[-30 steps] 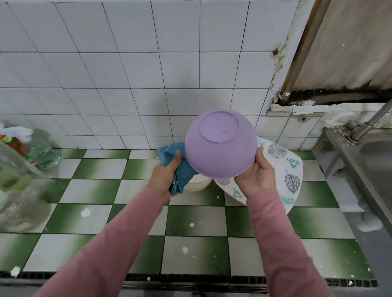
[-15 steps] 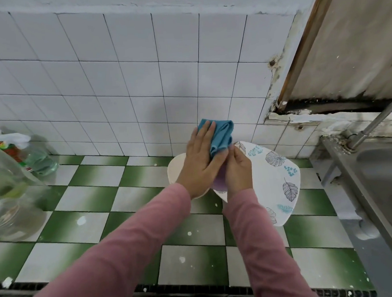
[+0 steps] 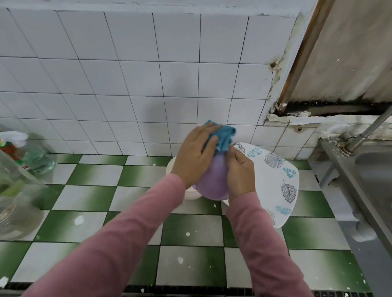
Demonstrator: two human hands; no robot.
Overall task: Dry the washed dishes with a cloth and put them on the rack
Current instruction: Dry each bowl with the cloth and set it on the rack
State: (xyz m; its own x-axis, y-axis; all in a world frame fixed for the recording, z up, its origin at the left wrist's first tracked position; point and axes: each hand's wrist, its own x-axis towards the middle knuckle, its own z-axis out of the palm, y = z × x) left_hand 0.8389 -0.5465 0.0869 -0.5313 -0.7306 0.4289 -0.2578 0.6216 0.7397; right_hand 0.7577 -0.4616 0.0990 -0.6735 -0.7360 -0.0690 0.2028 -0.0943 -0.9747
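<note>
The left hand (image 3: 196, 156) lies flat, fingers nearly straight, and presses a bunched blue cloth (image 3: 225, 138) onto the far side of a purple bowl (image 3: 212, 184). The right hand (image 3: 239, 175) grips that bowl from the other side, with its fingers curled round the wall and its thumb near the cloth. The bowl is held between the 2 hands, above the counter (image 3: 191, 232), with its rounded outside facing the camera.

Just behind the right hand a leaf-patterned plate (image 3: 281, 184) leans on its edge. Under the left wrist sits a white bowl (image 3: 190, 195). Well out beyond the left hand stand some clear bottles (image 3: 5, 191), and beyond the right hand is a steel sink (image 3: 378, 182). No rack is in view.

This looks like the drying step, with the outside of the bowl being wiped. To do it well, the right hand should probably turn the bowl a little at a time, so that the cloth covers the whole wall, the base ring and then the inside. Spreading the cloth out would give more dry fabric than the present wad. A firm grip matters, since wet plastic is likely slippery. The plate and the white bowl seem to be waiting their turn.
</note>
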